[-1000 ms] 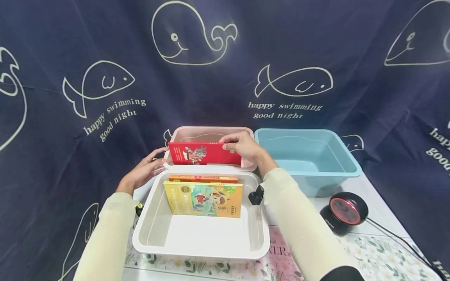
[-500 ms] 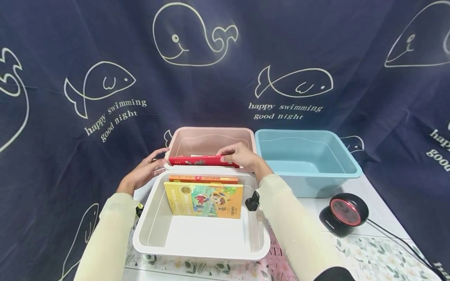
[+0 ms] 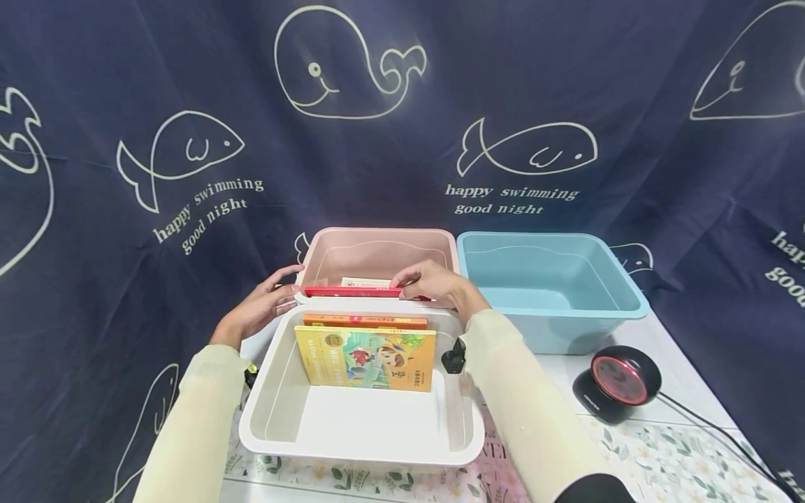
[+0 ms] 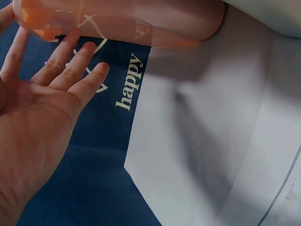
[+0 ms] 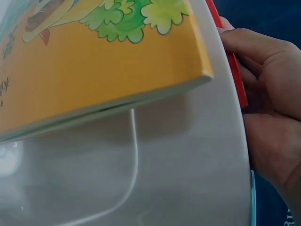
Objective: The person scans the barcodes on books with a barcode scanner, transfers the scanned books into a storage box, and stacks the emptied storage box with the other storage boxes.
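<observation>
My right hand [image 3: 434,283] pinches the top edge of a thin red book [image 3: 352,292] near its right end. The book stands low inside the pink bin [image 3: 371,255], along its near wall. Just behind it shows a strip of something pale with red print [image 3: 365,283]. In the right wrist view, fingers and thumb of that hand hold the red book [image 5: 241,87] beyond the white rim. My left hand [image 3: 260,307] is at the pink bin's left end with fingers spread; in the left wrist view its fingertips lie close to the bin's wall [image 4: 164,21]; contact is unclear.
In front stands a white bin [image 3: 371,433] with a yellow picture book [image 3: 365,360] and an orange book [image 3: 365,322] upright at its back. A blue bin [image 3: 547,269] is at the right. Nearer stands a black round device [image 3: 619,377] with a cable.
The red book has gone down into the pink bin and its cover has turned out of sight, leaving the top edge showing. My right hand lowered with it; the left stayed put.
</observation>
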### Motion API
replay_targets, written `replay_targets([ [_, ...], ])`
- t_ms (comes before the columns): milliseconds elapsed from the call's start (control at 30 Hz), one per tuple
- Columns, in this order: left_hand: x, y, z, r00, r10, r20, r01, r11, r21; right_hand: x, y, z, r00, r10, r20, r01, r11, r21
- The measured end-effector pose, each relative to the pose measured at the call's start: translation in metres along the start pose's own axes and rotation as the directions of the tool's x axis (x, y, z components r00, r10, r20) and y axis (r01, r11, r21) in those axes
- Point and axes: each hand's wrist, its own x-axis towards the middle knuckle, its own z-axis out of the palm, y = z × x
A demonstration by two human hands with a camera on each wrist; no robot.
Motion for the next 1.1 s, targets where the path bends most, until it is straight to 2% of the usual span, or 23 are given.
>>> replay_targets([
  [133,0.001,0.001,0.002,1.000,0.001,0.001,-0.001,1.000,-0.013,-0.001,0.000,-0.001,1.000,-0.014,0.004,0.015,0.999,-0.038],
  [333,0.001,0.001,0.004,1.000,-0.001,0.008,0.001,1.000,-0.011,-0.006,-0.003,-0.004,1.000,-0.030,0.008,0.030,0.999,-0.014],
  [533,0.001,0.001,0.003,1.000,0.003,0.006,-0.003,1.000,-0.010,-0.017,-0.017,-0.016,0.988,-0.150,-0.034,0.150,0.989,0.000],
  [700,0.001,-0.001,0.001,1.000,0.011,0.005,-0.011,1.000,-0.006,-0.041,-0.039,-0.029,0.961,-0.264,-0.081,0.265,0.964,-0.001],
  [833,0.001,-0.003,0.000,1.000,0.014,0.000,-0.014,1.000,-0.010,-0.067,-0.050,-0.034,0.955,-0.290,-0.060,0.292,0.956,0.034],
  [1000,0.002,-0.003,0.000,1.000,0.010,-0.010,-0.011,1.000,-0.016,-0.091,-0.044,-0.026,0.951,-0.307,-0.019,0.308,0.950,0.047],
  [1100,0.002,-0.003,0.001,1.000,0.012,0.002,-0.012,1.000,-0.012,-0.102,-0.034,-0.017,0.955,-0.296,0.003,0.296,0.955,0.014],
])
